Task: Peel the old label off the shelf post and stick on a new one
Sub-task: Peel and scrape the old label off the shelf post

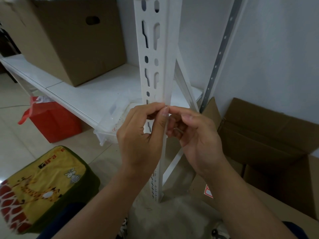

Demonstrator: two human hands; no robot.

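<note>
The white slotted shelf post point(153, 54) stands upright in the middle of the view. Both hands meet at its front corner edge, just above the lowest shelf. My left hand point(139, 135) has curled fingers, with the thumb lying along the edge and the index fingertip pinching at the corner. My right hand point(198, 137) comes in from the right, its fingers curled and its index fingertip touching the same spot. The label point(166, 107) is a small pale piece between the fingertips and hard to tell from the white post. A thin pale strip point(178, 130) shows inside my right hand's curled fingers.
A white shelf board point(96, 94) carries a large cardboard box point(69, 40) and a clear plastic container point(110, 125). Open cardboard boxes point(269, 138) lie on the floor to the right. A red bag point(51, 121) and a yellow giraffe cushion point(41, 187) are at the left.
</note>
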